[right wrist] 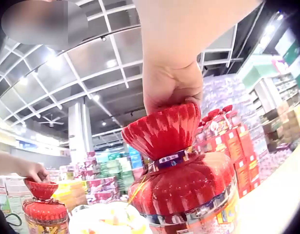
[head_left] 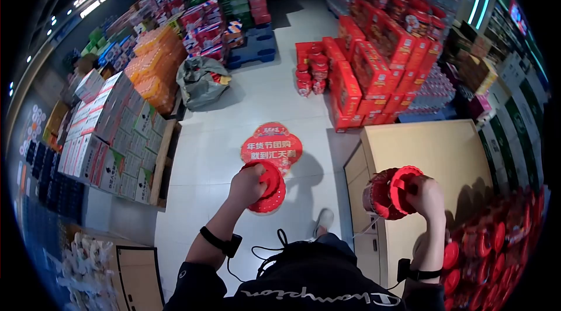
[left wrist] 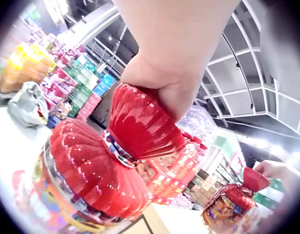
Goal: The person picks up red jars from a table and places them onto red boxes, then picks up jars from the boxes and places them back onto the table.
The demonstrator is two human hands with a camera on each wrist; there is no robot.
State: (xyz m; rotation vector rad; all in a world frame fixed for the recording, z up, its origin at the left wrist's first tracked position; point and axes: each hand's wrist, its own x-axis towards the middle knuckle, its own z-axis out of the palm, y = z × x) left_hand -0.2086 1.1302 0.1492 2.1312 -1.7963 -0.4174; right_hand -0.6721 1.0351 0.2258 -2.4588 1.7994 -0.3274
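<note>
Two clear jars with shiny red pleated, flared tops and colourful wrapped contents hang from my hands. My left hand point(head_left: 248, 187) grips the top of one jar point(left wrist: 99, 168), its fingers reaching inside the flared rim. In the head view this jar overlaps the floor and the edge of a red floor sticker point(head_left: 272, 142). My right hand point(head_left: 429, 199) holds the second jar point(right wrist: 189, 183) by its flared top, fingertips hidden inside the rim. That jar overlaps the near left edge of the wooden cabinet point(head_left: 432, 159) in the head view.
Stacked red gift boxes point(head_left: 374, 68) with red-topped jars stand ahead right. White cartons point(head_left: 111, 135) on a wooden pallet line the left. A grey bag point(head_left: 201, 84) sits on the floor by orange packs point(head_left: 153, 65). More red-topped jars point(head_left: 491, 252) crowd the lower right.
</note>
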